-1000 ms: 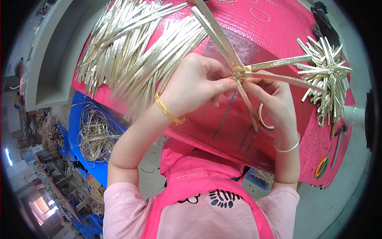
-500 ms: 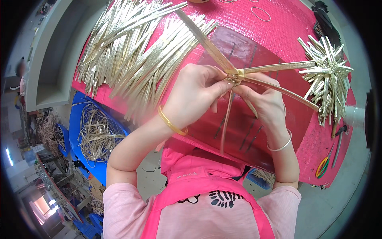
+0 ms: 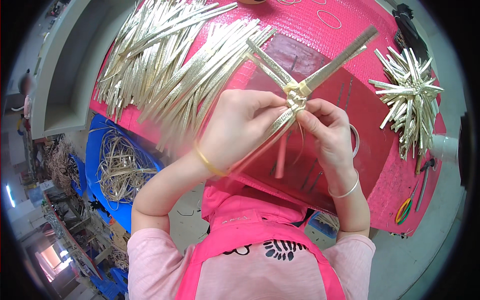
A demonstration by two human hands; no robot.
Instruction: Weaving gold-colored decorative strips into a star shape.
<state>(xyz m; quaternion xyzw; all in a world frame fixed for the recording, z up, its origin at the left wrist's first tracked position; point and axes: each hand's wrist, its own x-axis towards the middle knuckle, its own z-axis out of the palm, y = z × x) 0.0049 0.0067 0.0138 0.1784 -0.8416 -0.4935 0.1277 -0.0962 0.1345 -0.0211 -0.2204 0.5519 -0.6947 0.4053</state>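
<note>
A partly woven knot of gold strips [image 3: 296, 102] is held in the air over a dark red mat [image 3: 345, 135]. My left hand [image 3: 245, 125] pinches its left side, with fingers closed near the crossing. On the other side, my right hand [image 3: 327, 125] pinches the knot's lower right edge between thumb and fingers. Long strip ends fan out from the crossing: two groups point up, left and right, and others hang toward me, some blurred by motion. My left fingertips are partly hidden behind the strips.
Loose gold strips [image 3: 165, 50] lie piled at the far left of the pink table. Several woven star-like pieces [image 3: 410, 92] heap at the right, above scissors [image 3: 404, 210]. A blue bag [image 3: 94, 150] of tangled strips sits left. Rubber bands [image 3: 329, 19] lie at the far side.
The knot has been turned between my fingers; its long ends, which pointed right and up-left, now spread upward and down-left. My right hand has shifted slightly.
</note>
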